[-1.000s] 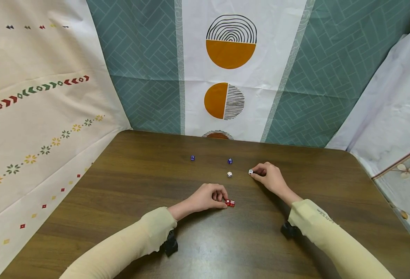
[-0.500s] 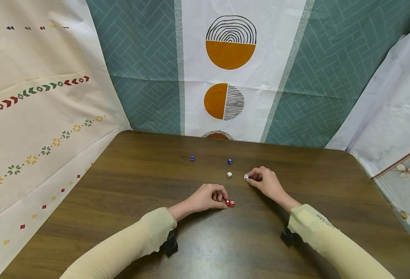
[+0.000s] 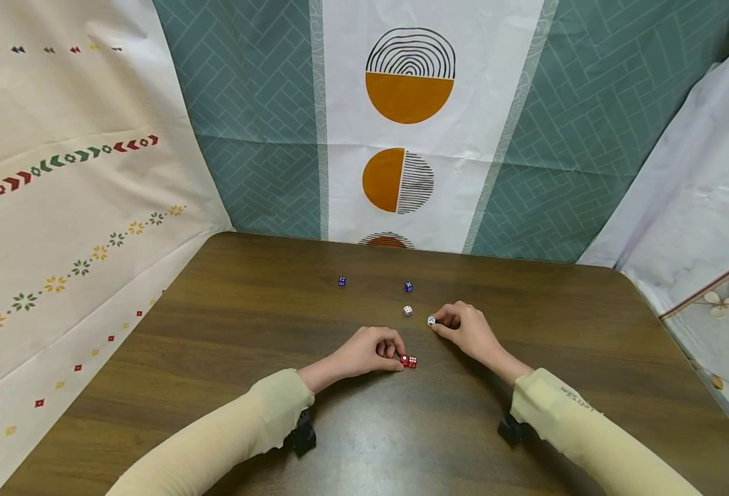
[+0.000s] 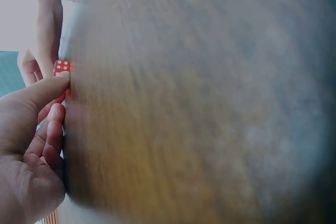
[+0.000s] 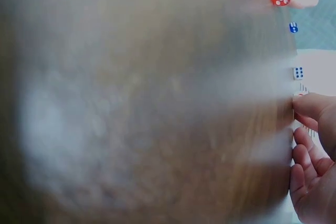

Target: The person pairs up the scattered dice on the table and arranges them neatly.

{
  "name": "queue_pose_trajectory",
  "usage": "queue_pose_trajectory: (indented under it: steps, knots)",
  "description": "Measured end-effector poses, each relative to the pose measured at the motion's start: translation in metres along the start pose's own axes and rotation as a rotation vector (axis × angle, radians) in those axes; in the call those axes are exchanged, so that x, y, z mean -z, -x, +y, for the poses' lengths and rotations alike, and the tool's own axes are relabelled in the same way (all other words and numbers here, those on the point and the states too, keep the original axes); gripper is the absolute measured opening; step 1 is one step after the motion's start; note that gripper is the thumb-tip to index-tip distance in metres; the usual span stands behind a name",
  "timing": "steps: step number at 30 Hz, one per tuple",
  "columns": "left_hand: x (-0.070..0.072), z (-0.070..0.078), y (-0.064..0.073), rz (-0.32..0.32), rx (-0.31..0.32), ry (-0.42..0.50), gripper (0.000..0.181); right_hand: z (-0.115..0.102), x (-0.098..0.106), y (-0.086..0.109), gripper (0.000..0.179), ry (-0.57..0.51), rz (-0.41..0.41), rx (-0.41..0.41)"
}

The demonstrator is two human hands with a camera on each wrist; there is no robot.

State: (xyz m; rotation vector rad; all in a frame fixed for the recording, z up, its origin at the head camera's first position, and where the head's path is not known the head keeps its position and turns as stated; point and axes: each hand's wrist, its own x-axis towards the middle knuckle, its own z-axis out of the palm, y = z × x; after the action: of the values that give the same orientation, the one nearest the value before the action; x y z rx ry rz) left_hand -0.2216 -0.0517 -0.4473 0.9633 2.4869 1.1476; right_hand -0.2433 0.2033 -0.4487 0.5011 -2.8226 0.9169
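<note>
My left hand [image 3: 364,351] rests low over the table, its thumb and index finger pinching a red die [image 3: 404,360]. Touching that die on its right is a second red die [image 3: 413,362]; the left wrist view shows red dice [image 4: 61,65] at the thumb tip. Between the thumb and forefinger of my right hand [image 3: 473,333] is a white die [image 3: 431,321] with dark pips, at the tabletop. Another white die [image 3: 408,311] lies a little to its left. In the right wrist view the thumb of my right hand [image 5: 317,150] hides the die it pinches.
Two blue dice lie farther back, one [image 3: 342,281] at the left and one [image 3: 408,286] behind the loose white die. The brown wooden table [image 3: 253,310] reaches to a patterned cloth [image 3: 265,138] at the back. Light cloths hang at both sides.
My right hand has moved left and toward me with the white die, closer to the red dice. My left hand and the other dice have stayed put.
</note>
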Motion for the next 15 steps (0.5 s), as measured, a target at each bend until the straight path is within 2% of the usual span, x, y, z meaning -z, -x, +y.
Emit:
queue_pose_trajectory:
  steps: [7,15]
  knots:
    - [-0.001,-0.002,0.000,-0.001,-0.004,-0.003,0.014,-0.006,-0.001,0.002,0.013,-0.005,-0.001,0.005]
    - [-0.001,-0.003,-0.001,0.002,-0.013,-0.006,0.014,-0.013,-0.005,0.005,0.014,-0.003,-0.047,-0.008]
